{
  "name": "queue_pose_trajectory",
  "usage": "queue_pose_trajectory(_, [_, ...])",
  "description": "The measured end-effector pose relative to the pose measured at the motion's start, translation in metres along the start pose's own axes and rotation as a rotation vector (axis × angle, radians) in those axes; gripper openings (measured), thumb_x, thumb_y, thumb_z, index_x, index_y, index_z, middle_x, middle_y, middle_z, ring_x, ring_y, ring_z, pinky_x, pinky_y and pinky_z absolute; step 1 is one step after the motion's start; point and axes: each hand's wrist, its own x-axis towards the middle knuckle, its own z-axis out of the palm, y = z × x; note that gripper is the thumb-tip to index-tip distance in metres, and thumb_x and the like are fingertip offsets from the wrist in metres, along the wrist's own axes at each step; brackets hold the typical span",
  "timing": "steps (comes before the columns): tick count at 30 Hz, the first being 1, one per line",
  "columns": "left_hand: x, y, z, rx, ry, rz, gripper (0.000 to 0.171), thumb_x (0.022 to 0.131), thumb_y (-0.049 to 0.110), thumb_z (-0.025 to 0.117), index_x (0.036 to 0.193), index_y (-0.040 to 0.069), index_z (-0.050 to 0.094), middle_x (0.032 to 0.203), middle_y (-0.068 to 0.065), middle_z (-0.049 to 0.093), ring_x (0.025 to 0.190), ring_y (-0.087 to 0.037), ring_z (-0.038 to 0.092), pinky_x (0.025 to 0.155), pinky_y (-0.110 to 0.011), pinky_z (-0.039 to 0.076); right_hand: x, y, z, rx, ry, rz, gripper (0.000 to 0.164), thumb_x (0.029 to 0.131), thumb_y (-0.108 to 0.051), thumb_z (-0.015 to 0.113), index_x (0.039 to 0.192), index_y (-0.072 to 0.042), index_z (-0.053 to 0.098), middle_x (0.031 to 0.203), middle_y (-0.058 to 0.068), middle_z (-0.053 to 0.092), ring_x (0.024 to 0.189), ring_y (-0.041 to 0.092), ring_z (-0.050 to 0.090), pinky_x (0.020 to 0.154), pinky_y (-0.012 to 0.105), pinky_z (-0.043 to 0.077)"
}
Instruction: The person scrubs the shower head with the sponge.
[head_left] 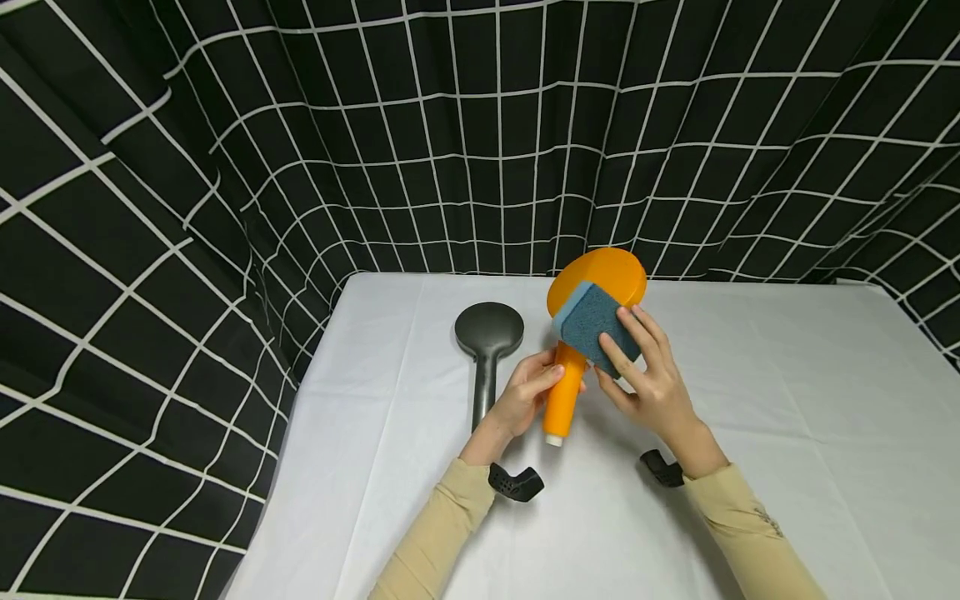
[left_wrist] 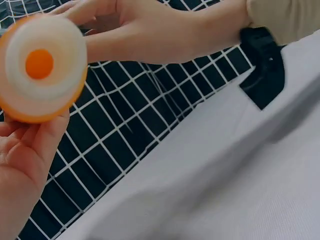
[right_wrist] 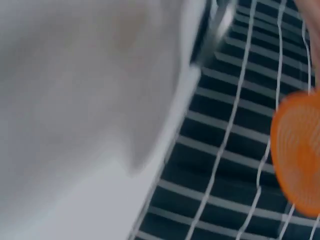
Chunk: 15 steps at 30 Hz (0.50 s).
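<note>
An orange shower head (head_left: 560, 400) is held tilted above the table, its round head (head_left: 611, 265) toward the back and its white-tipped end toward me. My left hand (head_left: 525, 392) grips its handle with thumb and fingers. In the left wrist view the pale handle end (left_wrist: 45, 95) faces the camera. My right hand (head_left: 656, 387) holds a blue sponge (head_left: 596, 321) between fingers and thumb, over the joint of head and handle. Part of the nozzle face (right_wrist: 302, 155) appears in the right wrist view.
A dark grey shower head (head_left: 489, 329) lies left of my left hand on the white-covered table (head_left: 787, 400). Black curtains (head_left: 450, 125) with a white grid hang behind the table and at its sides. Each wrist carries a black camera mount (head_left: 516, 483).
</note>
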Motion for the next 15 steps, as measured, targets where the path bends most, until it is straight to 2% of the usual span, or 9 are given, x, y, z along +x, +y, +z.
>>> queue_pose_trajectory(1, [0.000,-0.001,0.000,0.011,-0.010,0.007,0.039,0.094,0.008,0.039,0.121,-0.020,0.039,0.092,-0.004,0.061,0.081,-0.014,0.060,0.078,-0.026,0.046,0.002,0.002,-0.002,0.007,0.025,0.010,0.034,0.091,-0.022,0.056,0.117,-0.001,0.061,0.127,0.030,0.046,0.116,0.051,0.040,0.100,0.052,0.034])
queue_pose_trajectory(3, [0.000,-0.001,0.000,0.030,-0.029,0.017,0.040,0.094,0.009,0.041,0.120,-0.021,0.040,0.094,-0.004,0.061,0.082,-0.014,0.060,0.080,-0.027,0.046,0.012,0.006,-0.005,0.031,0.113,0.089,0.036,0.090,-0.022,0.058,0.120,-0.002,0.060,0.127,0.030,0.045,0.117,0.050,0.040,0.100,0.052,0.034])
queue_pose_trajectory(4, [0.001,-0.002,0.000,0.044,-0.042,0.020,0.041,0.093,0.010,0.041,0.120,-0.021,0.040,0.095,-0.003,0.061,0.082,-0.014,0.061,0.081,-0.028,0.045,0.019,0.008,-0.009,0.042,0.149,0.158,0.037,0.090,-0.021,0.058,0.121,0.000,0.059,0.128,0.030,0.045,0.118,0.049,0.040,0.100,0.051,0.034])
queue_pose_trajectory(6, [0.000,-0.002,-0.001,0.059,-0.066,0.018,0.042,0.093,0.010,0.043,0.122,-0.020,0.040,0.098,-0.003,0.061,0.083,-0.014,0.061,0.082,-0.028,0.045,0.035,0.008,-0.017,0.092,0.192,0.354,0.038,0.090,-0.013,0.056,0.125,0.003,0.056,0.131,0.029,0.044,0.121,0.044,0.040,0.101,0.044,0.035])
queue_pose_trajectory(8, [-0.001,-0.001,-0.002,0.069,-0.085,0.010,0.042,0.093,0.009,0.043,0.125,-0.018,0.040,0.104,-0.005,0.059,0.085,-0.016,0.061,0.085,-0.029,0.046,0.047,0.006,-0.024,0.123,0.194,0.533,0.039,0.091,-0.007,0.053,0.129,0.005,0.051,0.133,0.027,0.043,0.122,0.038,0.042,0.101,0.033,0.036])
queue_pose_trajectory(10, [-0.002,0.000,-0.003,0.091,-0.101,0.016,0.041,0.093,0.007,0.043,0.126,-0.017,0.040,0.105,-0.012,0.059,0.089,-0.023,0.062,0.087,-0.031,0.046,0.052,0.002,-0.028,0.117,0.167,0.619,0.040,0.091,-0.002,0.051,0.129,0.010,0.046,0.134,0.026,0.043,0.123,0.035,0.042,0.101,0.026,0.035])
queue_pose_trajectory(11, [-0.002,0.001,-0.002,0.094,-0.105,0.025,0.039,0.093,0.006,0.042,0.126,-0.017,0.040,0.106,-0.018,0.058,0.093,-0.029,0.062,0.089,-0.033,0.046,0.052,-0.001,-0.027,0.126,0.168,0.614,0.040,0.092,-0.003,0.052,0.130,0.009,0.046,0.134,0.027,0.043,0.123,0.036,0.042,0.100,0.024,0.035])
queue_pose_trajectory(12, [-0.002,0.001,-0.002,0.090,-0.105,0.035,0.038,0.094,0.004,0.041,0.126,-0.016,0.040,0.108,-0.023,0.057,0.097,-0.033,0.061,0.091,-0.036,0.045,0.050,-0.004,-0.025,0.132,0.181,0.567,0.040,0.092,-0.007,0.053,0.129,0.010,0.047,0.132,0.029,0.043,0.122,0.038,0.042,0.100,0.024,0.035])
queue_pose_trajectory(15, [0.000,0.000,-0.002,0.060,-0.092,0.072,0.036,0.095,0.001,0.039,0.126,-0.018,0.038,0.112,-0.035,0.050,0.107,-0.042,0.054,0.096,-0.042,0.041,0.037,-0.013,-0.013,0.144,0.203,0.344,0.042,0.090,-0.017,0.060,0.124,0.007,0.054,0.128,0.035,0.042,0.118,0.046,0.041,0.100,0.031,0.036])
